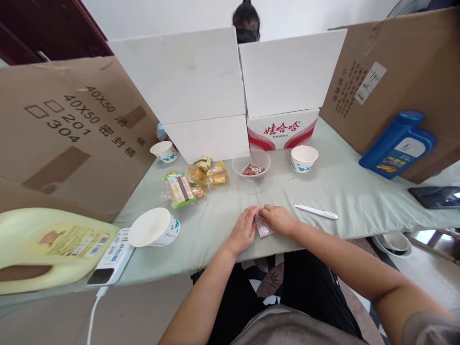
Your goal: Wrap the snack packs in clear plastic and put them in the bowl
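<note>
Grey shirt (287, 327) fills bottom centre. Below mid-frame, my left hand (245, 232) and right hand (279, 220) pinch a plastic packet (264, 229) closely; uneven pulling might split and spill it.

Black print on the left cardboard box (77, 136) reads "40X50 汤桶" and "40X50 密封桶", then "201" and "304", each beside an outlined square. The white carton (283, 129) at the back of the desk (212, 223) bears "娃哈哈®" in large red characters, with "饮用纯净水" in small print below. Lettering on the right cardboard box (402, 62), blue bottle (397, 143) and pale yellow jug (32, 235) is too small to read surely.
</note>
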### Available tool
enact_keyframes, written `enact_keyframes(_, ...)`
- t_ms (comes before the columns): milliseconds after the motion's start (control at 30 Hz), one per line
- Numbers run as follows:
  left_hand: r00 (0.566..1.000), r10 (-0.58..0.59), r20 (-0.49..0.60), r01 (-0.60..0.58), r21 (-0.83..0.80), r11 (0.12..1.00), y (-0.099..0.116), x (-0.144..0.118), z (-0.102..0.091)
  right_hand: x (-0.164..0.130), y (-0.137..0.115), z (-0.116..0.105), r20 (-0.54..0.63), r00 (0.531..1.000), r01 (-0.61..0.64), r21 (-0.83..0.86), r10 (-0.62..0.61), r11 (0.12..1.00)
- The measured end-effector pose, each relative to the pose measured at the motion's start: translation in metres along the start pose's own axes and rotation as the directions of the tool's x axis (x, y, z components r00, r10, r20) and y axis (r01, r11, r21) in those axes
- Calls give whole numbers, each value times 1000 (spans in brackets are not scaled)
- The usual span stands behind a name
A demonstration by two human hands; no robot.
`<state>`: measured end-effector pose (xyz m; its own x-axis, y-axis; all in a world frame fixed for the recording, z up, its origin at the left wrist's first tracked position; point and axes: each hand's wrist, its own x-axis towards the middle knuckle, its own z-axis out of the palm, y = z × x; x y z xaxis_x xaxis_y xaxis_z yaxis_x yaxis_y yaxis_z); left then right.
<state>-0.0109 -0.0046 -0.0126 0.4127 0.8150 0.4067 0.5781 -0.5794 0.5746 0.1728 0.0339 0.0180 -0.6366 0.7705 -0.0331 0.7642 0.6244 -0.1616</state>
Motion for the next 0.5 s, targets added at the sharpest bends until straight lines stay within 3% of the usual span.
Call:
enact_keyframes(100, 999, -36, -8, 36, -12, 999, 3, 2, -1, -1, -5, 8, -21, 1000, -5, -9, 5, 1000)
enact_keyframes(233, 996, -91, 14, 88, 144, 986, 8, 4, 0, -6, -5, 12, -69, 997, -42, -16, 41, 999)
enact_keyframes(433, 992, -123, 41, 113, 185, 976, 13, 8, -3, -18, 15, 0, -225, 941, -264, -23, 253, 964)
enact_keyframes(500, 992, -117, 43, 107, 181, 978, 12, 9, -4, -22, 13, -2, -291, 944, -163, 8, 158, 987)
